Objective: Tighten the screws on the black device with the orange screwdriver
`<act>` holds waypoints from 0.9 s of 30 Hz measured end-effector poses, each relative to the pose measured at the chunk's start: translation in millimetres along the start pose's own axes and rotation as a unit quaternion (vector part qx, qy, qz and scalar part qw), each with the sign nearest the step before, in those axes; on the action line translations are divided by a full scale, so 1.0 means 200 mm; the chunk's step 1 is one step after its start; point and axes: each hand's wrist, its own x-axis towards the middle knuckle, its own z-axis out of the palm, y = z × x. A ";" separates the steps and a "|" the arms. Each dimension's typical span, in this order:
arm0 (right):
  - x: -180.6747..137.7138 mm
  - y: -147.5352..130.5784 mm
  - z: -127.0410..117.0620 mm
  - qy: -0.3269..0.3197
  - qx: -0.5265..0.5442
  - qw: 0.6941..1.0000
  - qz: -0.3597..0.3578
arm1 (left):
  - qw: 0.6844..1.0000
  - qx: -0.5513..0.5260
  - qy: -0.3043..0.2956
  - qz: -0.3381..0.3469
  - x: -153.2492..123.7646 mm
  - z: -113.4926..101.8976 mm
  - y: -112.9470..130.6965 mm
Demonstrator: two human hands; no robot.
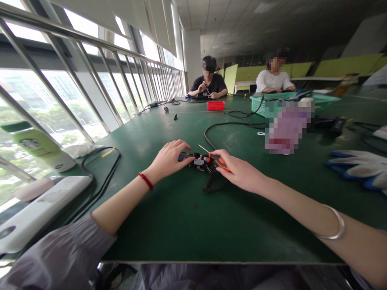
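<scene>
My left hand [169,160], with a red cord at the wrist, is at the left end of a small opened electronic device [198,162]. Its thumb rests on the device, while the fingers arch apart over the far side. The device lies on the table with dark parts, a grey block and thin coloured wires showing. My right hand [238,168] is closed around the orange and black handle of a screwdriver [222,162]. The thin metal shaft points up and left above the device, its tip apart from it. A black cable [208,135] runs behind the device.
On the green table [193,225] are a red basket [215,106], a teal basket [256,105], a blurred pink item [287,131] and blue-white gloves [363,167]. Left stand a green-white bottle [39,145] and a white power-bank-like box [45,211]. Two people sit across.
</scene>
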 end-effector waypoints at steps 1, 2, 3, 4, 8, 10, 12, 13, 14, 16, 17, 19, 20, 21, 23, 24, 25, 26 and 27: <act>0.00 0.01 0.00 0.007 0.021 1.000 0.022 | 1.000 -0.017 -0.019 -0.006 0.00 0.01 -0.04; 0.00 0.01 -0.01 0.017 0.035 0.998 0.039 | 0.999 -0.033 -0.040 -0.003 0.00 0.02 -0.08; 0.01 0.02 -0.01 0.031 0.045 0.997 0.050 | 0.997 -0.048 -0.063 0.005 -0.01 0.02 -0.11; 0.01 0.03 -0.02 0.051 0.049 0.996 0.051 | 0.995 -0.060 -0.079 0.012 -0.01 0.03 -0.14; 0.00 0.04 -0.09 0.145 0.039 0.989 0.020 | 0.995 -0.061 -0.082 0.004 -0.02 0.06 -0.16; -0.01 0.03 -0.14 0.196 0.048 0.979 0.006 | 0.997 -0.040 -0.062 -0.020 -0.01 0.08 -0.13; -0.03 0.02 -0.17 0.238 0.086 0.967 0.003 | 0.998 -0.015 -0.035 -0.047 -0.01 0.11 -0.08; -0.03 0.01 -0.18 0.259 0.111 0.960 0.003 | 0.998 -0.005 -0.021 -0.058 0.00 0.12 -0.06; -0.04 0.01 -0.19 0.274 0.134 0.952 0.002 | 0.998 0.004 -0.010 -0.066 0.00 0.14 -0.05; -0.04 0.00 -0.19 0.297 0.172 0.939 0.000 | 0.998 0.016 0.000 -0.069 0.01 0.16 -0.02; -0.04 0.00 -0.18 0.305 0.182 0.935 0.000 | 0.998 0.019 0.001 -0.065 0.02 0.17 -0.02; -0.04 0.00 -0.16 0.317 0.190 0.929 -0.003 | 0.998 0.022 0.001 -0.053 0.02 0.18 -0.02; -0.04 0.01 -0.15 0.318 0.191 0.929 -0.010 | 0.999 0.023 0.001 -0.049 0.02 0.18 -0.02; -0.04 0.01 -0.15 0.316 0.192 0.929 -0.018 | 0.999 0.024 0.001 -0.045 0.02 0.18 -0.03; -0.03 0.01 -0.14 0.304 0.196 0.932 -0.035 | 0.999 0.025 0.001 -0.041 0.02 0.18 -0.03; -0.03 0.01 -0.13 0.297 0.198 0.933 -0.039 | 0.999 0.026 0.001 -0.039 0.02 0.18 -0.04; -0.03 0.01 -0.13 0.291 0.199 0.935 -0.040 | 0.999 0.026 0.002 -0.037 0.02 0.18 -0.04; -0.03 0.01 -0.13 0.286 0.200 0.936 -0.041 | 0.999 0.027 0.002 -0.036 0.01 0.18 -0.04; -0.03 0.01 -0.13 0.283 0.201 0.937 -0.042 | 0.999 0.028 0.001 -0.034 0.01 0.18 -0.04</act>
